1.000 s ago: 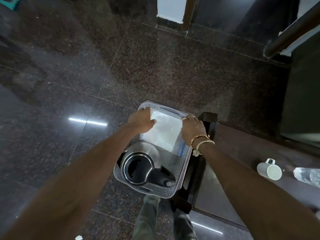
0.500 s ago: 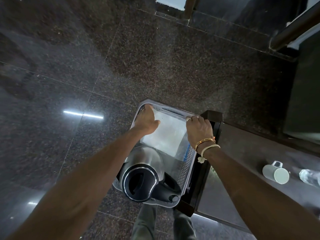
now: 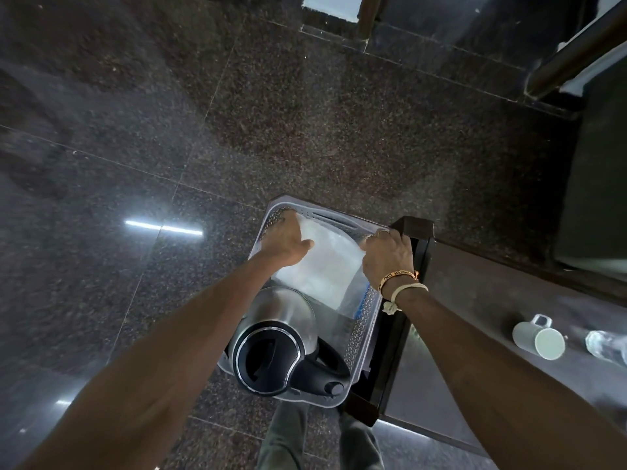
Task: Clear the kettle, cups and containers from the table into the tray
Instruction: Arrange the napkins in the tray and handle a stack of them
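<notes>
A clear perforated plastic tray (image 3: 360, 329) sits low beside the left end of the dark table (image 3: 481, 310). In its near half stands a steel kettle (image 3: 271, 340) with a black lid and handle. A translucent white lidded container (image 3: 325, 266) lies flat in its far half. My left hand (image 3: 285, 239) grips the container's left edge. Gripping its right edge, against the tray's right wall, is my right hand (image 3: 390, 257). A white cup (image 3: 539, 337) lies on its side on the table at the right, next to a clear glass (image 3: 607, 346).
Dark polished granite floor (image 3: 169, 147) surrounds the tray on the left and far sides. My legs show below the tray. A dark cabinet and a slanted rail stand at the upper right, and a doorway threshold runs along the top.
The view has shifted slightly; the tray and kettle sit lower in the picture. Both hands keep hold of the container, pushed a little deeper toward the tray's far end.
</notes>
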The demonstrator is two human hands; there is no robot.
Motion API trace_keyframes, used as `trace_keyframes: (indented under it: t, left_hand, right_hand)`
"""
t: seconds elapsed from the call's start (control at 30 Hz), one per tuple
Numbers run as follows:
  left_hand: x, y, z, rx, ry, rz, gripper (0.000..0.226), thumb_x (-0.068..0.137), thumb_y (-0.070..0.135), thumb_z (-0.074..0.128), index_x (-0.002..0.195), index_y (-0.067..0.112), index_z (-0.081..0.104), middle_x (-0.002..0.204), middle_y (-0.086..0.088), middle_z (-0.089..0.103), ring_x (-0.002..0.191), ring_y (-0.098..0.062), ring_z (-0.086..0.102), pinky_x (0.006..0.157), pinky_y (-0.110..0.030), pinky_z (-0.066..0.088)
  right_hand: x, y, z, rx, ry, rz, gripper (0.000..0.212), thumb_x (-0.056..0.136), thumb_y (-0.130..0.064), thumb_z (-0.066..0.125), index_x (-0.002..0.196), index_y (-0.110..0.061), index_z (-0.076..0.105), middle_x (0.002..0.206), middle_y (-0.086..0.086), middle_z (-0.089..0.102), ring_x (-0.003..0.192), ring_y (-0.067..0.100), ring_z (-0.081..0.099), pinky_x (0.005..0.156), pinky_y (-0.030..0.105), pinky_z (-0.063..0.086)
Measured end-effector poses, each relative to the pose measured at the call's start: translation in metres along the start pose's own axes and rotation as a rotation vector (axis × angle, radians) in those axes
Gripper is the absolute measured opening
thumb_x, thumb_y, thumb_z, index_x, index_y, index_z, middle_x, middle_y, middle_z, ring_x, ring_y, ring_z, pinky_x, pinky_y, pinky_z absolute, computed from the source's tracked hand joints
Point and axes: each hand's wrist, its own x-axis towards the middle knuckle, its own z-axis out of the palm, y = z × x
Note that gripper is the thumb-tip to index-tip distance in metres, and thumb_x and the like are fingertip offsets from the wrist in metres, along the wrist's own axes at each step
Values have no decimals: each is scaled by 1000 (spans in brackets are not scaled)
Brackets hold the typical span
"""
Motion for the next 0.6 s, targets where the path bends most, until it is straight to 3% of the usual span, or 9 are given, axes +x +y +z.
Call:
trace_keyframes:
  t: [0.07, 0.17, 0.27, 0.33, 0.43, 0.53, 0.6]
  left_hand:
    - [-5, 6, -4, 21, 11, 13, 79, 87, 34, 71, 147, 5, 29, 148, -13, 45, 137, -32, 43, 111, -48, 38]
    - [-14, 14, -17, 6, 66, 52, 70, 88, 29, 71, 144, 7, 35, 148, -13, 41, 137, -29, 41, 112, -42, 37]
    - [-25, 24, -34, -73, 140, 97, 51, 87, 23, 71, 132, 13, 48, 134, -11, 50, 121, -26, 52, 98, -35, 43]
    - [-35, 32, -45, -92, 169, 121, 45, 85, 22, 71, 126, 17, 51, 130, -9, 54, 115, -24, 55, 93, -33, 43]
    - [-53, 46, -62, -113, 150, 201, 49, 86, 18, 70, 131, 17, 49, 136, -5, 53, 124, -23, 52, 101, -36, 42]
    - [-73, 59, -74, -46, 84, 298, 62, 87, 14, 67, 143, 19, 41, 148, -3, 43, 135, -23, 42, 109, -35, 34]
    - [-85, 69, -81, -19, 110, 329, 65, 87, 14, 65, 146, 21, 38, 150, -5, 41, 133, -25, 44, 109, -35, 35]
  right_hand:
    - [-5, 3, -6, 24, 44, -22, 30, 90, -18, 51, 116, -23, 66, 117, 3, 62, 114, 27, 51, 94, 40, 37]
    - [-11, 8, -19, 258, 68, -32, 29, 94, -17, 46, 117, -20, 62, 113, 7, 65, 109, 29, 58, 94, 39, 41]
    - [-17, 12, -37, 535, 70, -13, 22, 95, -15, 44, 110, -16, 60, 99, 11, 69, 93, 33, 64, 78, 37, 47]
    - [-25, 15, -54, 628, 91, -7, 19, 96, -14, 44, 107, -16, 59, 84, 8, 66, 82, 33, 62, 67, 33, 41]
    - [-37, 17, -82, 719, 149, -14, 17, 95, -11, 44, 103, -17, 59, 75, 0, 58, 72, 27, 56, 64, 31, 33]
    - [-48, 19, -108, 834, 230, -16, 16, 94, -11, 45, 98, -19, 58, 75, 0, 63, 74, 28, 60, 66, 35, 41]
    - [-55, 21, -127, 890, 295, -32, 15, 94, -10, 47, 99, -16, 60, 81, 1, 67, 77, 26, 61, 71, 36, 45]
